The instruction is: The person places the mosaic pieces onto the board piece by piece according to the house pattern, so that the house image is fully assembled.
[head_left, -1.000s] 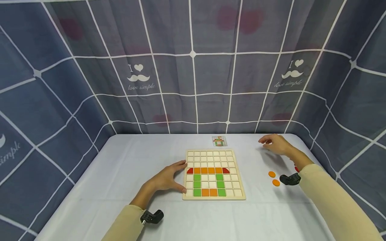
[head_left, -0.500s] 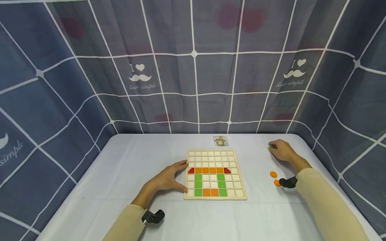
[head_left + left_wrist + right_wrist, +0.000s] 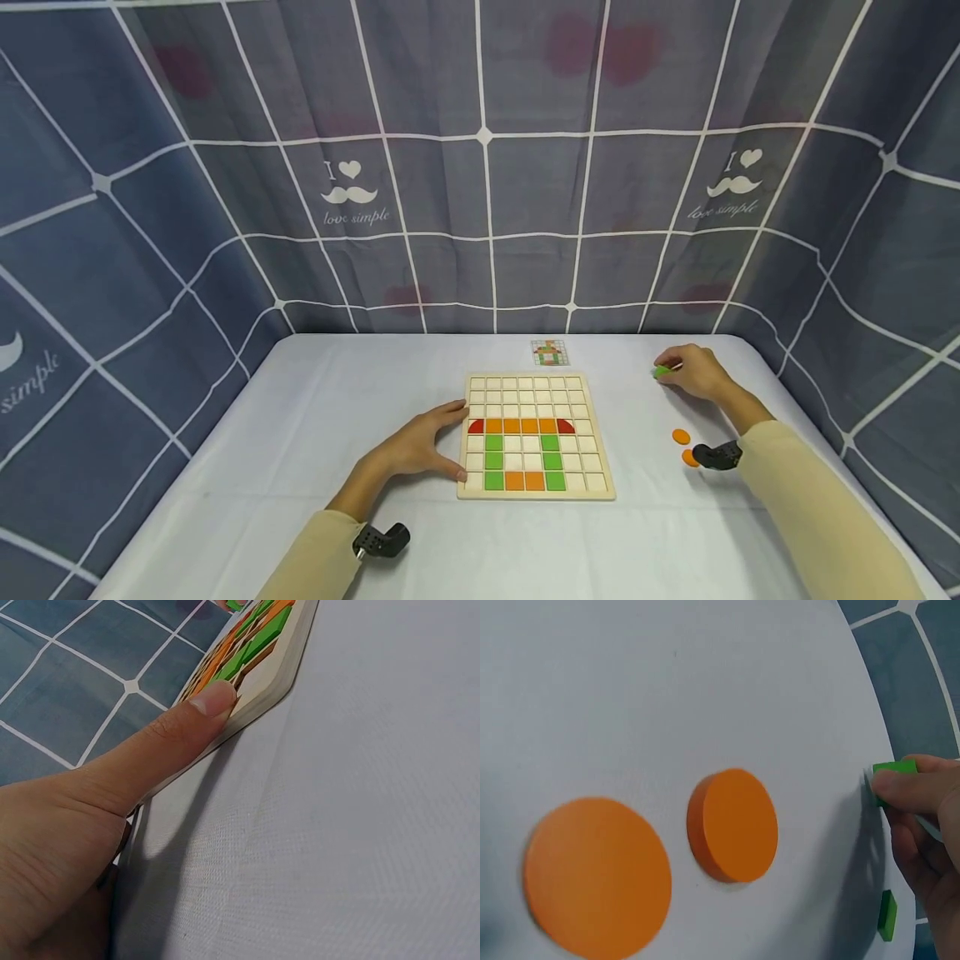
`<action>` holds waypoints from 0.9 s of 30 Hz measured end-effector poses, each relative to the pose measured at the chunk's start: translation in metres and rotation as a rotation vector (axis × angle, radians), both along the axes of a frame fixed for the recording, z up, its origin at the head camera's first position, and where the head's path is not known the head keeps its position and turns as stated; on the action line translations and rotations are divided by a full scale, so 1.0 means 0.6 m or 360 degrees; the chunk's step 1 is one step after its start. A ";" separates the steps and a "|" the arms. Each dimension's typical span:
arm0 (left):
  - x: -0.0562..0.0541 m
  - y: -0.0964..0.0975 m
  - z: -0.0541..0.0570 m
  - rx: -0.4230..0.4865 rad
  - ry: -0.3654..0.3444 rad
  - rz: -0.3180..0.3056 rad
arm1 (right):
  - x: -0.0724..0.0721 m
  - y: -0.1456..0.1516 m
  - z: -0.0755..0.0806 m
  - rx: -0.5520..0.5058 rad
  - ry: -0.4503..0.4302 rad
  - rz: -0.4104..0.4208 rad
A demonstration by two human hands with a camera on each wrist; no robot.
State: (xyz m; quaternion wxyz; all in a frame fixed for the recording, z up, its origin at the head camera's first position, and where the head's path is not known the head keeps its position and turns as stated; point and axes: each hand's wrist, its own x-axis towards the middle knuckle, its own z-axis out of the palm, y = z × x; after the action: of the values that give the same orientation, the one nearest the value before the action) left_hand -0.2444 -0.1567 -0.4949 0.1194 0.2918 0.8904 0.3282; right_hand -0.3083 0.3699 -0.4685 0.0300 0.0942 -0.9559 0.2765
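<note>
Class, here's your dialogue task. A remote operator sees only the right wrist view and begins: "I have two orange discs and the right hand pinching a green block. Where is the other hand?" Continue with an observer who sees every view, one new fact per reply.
Observer: The left hand touches the left edge of a gridded board.
Operator: My view has no board. Does any row on it have red in it?
Observer: Yes, one: four orange squares side by side, with a red piece at each end.
Operator: Anything past the board's far edge?
Observer: A small picture card, lying apart from the board.
</note>
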 end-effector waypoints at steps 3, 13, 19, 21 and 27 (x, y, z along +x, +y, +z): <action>-0.001 0.000 -0.001 0.0000 0.0001 0.0000 | 0.000 -0.008 0.003 -0.0067 -0.0041 0.0007; 0.000 0.002 -0.001 -0.0018 0.0007 0.0006 | 0.000 -0.052 0.028 -0.0100 -0.0068 0.0194; 0.000 0.004 0.005 -0.0010 0.0009 0.0019 | 0.000 -0.090 0.044 -0.0174 -0.0165 0.0302; 0.000 0.004 0.006 -0.0006 0.0006 0.0023 | -0.001 -0.103 0.044 -0.0186 -0.0175 0.0339; 0.002 0.004 0.003 -0.0004 0.0000 0.0022 | -0.001 -0.139 0.036 -0.0216 -0.0165 0.0409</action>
State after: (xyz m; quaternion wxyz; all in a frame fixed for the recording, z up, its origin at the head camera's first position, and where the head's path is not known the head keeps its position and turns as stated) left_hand -0.2432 -0.1544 -0.4933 0.1176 0.2856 0.8928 0.3280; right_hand -0.3088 0.2862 -0.4468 -0.0489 0.1989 -0.9154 0.3465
